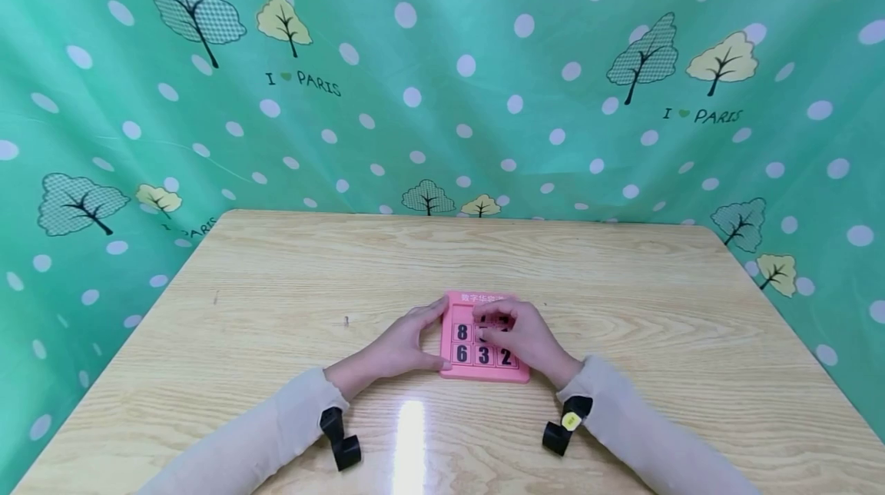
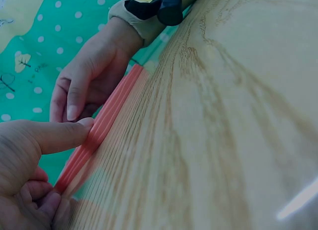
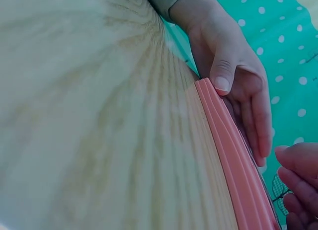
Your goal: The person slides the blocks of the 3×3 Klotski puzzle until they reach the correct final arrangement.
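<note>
A pink sliding number puzzle (image 1: 485,375) lies flat on the table, with black digits on its square tiles. The top left slot holds no tile; 8 sits below it, and the bottom row reads 6, 3, 2. My left hand (image 1: 401,345) grips the puzzle's left side, thumb at the near corner and fingers at the far one. Over the upper tiles hovers or rests my right hand (image 1: 523,337), its thumb and forefinger apart and bent, covering several digits. The left wrist view shows the pink frame (image 2: 107,118) edge-on; whether the right fingertips touch a tile cannot be told.
The wood-grain table (image 1: 311,264) extends around the puzzle, with a bright light reflection (image 1: 410,441) near its front. A green dotted curtain (image 1: 442,57) hangs behind and at the sides. Black wrist cameras (image 1: 339,437) are strapped over both sleeves.
</note>
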The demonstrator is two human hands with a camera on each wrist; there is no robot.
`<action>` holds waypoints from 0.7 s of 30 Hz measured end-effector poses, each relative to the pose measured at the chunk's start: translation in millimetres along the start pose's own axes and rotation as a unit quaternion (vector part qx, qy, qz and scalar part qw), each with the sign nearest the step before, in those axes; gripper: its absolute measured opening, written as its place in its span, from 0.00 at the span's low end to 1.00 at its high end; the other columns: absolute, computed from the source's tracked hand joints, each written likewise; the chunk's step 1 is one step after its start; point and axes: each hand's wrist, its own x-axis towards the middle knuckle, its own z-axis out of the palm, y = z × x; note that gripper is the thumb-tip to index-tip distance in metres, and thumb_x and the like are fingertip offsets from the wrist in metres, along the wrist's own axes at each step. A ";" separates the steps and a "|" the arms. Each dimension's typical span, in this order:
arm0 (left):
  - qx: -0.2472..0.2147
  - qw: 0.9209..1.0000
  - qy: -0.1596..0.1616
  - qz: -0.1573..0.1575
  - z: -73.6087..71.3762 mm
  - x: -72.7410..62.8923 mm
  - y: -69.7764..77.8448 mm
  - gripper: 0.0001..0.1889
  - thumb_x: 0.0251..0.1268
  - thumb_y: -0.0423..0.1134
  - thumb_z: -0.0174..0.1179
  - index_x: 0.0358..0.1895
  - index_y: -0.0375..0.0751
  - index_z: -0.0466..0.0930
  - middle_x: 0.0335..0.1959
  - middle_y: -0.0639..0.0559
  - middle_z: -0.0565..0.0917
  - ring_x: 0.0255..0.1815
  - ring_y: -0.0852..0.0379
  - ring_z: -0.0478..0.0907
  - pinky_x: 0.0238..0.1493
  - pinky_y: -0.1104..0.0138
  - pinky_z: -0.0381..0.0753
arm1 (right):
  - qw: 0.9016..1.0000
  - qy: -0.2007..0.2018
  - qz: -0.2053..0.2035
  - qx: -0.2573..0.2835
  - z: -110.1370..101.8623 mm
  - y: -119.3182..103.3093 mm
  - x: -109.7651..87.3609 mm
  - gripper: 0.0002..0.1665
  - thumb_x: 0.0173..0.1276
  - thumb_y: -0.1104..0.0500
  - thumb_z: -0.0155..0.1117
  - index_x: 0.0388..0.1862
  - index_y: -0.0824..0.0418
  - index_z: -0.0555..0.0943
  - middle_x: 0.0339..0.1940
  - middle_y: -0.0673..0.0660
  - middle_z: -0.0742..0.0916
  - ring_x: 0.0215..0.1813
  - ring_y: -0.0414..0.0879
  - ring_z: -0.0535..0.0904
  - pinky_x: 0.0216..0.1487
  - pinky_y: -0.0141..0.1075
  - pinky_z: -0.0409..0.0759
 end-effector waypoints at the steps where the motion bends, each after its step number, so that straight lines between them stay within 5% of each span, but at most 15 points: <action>1: -0.001 1.000 0.000 0.001 0.0 -0.1 0.3 0.50 0.47 0.42 0.73 0.73 0.39 0.52 0.75 0.49 0.54 0.74 0.48 0.51 0.72 0.53 0.53 | 1.000 -0.001 -0.006 -0.003 0.7 1.0 -0.1 0.17 0.57 0.66 0.68 0.48 0.63 0.83 0.46 0.58 0.84 0.51 0.52 0.76 0.52 0.40 0.77; 7: -0.005 1.000 0.000 -0.003 -0.4 -0.7 0.9 0.50 0.47 0.42 0.72 0.73 0.39 0.52 0.75 0.49 0.54 0.74 0.48 0.51 0.72 0.53 0.52 | 0.999 -0.015 -0.038 -0.020 4.2 17.0 5.1 0.16 0.58 0.60 0.70 0.47 0.56 0.84 0.45 0.50 0.84 0.51 0.47 0.75 0.54 0.40 0.75; 21: -0.022 1.000 0.004 0.003 -0.8 -0.6 0.6 0.51 0.46 0.39 0.72 0.73 0.36 0.51 0.75 0.46 0.53 0.74 0.46 0.50 0.72 0.53 0.51 | 0.997 -0.029 -0.044 -0.054 5.4 16.5 11.1 0.17 0.56 0.57 0.72 0.46 0.52 0.84 0.45 0.46 0.84 0.52 0.45 0.74 0.57 0.44 0.73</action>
